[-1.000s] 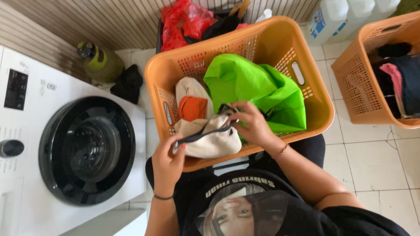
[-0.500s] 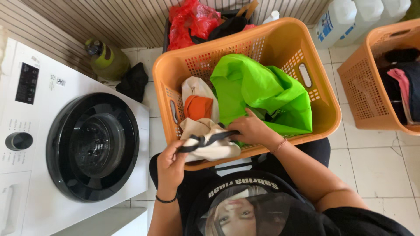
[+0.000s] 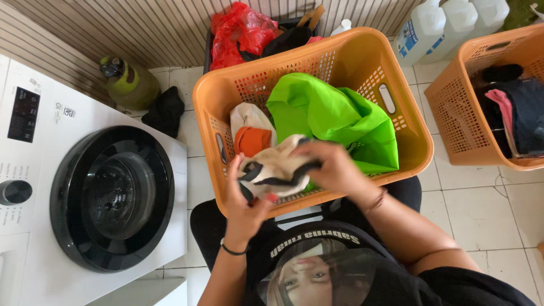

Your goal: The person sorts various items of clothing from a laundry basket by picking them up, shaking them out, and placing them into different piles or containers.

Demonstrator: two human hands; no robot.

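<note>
Both my hands hold a cream cloth item with black straps [image 3: 275, 170] just above the near rim of an orange laundry basket [image 3: 408, 130]. My left hand [image 3: 245, 201] grips its lower left side from below. My right hand [image 3: 334, 167] clasps its right side, fingers curled over the fabric. Inside the basket lie a bright green cloth [image 3: 334, 116] and a white and orange cloth [image 3: 250, 133]. The basket rests on my lap.
A white front-loading washing machine [image 3: 68, 187] with a closed black round door stands at my left. A second orange basket [image 3: 476, 113] with dark and pink clothes is at right. Red bags [image 3: 238, 31], a green gas cylinder [image 3: 130, 82], white jugs [image 3: 430, 25] line the wall.
The cream item has been lifted out of the basket and bunched between both hands. My view has shifted slightly right.
</note>
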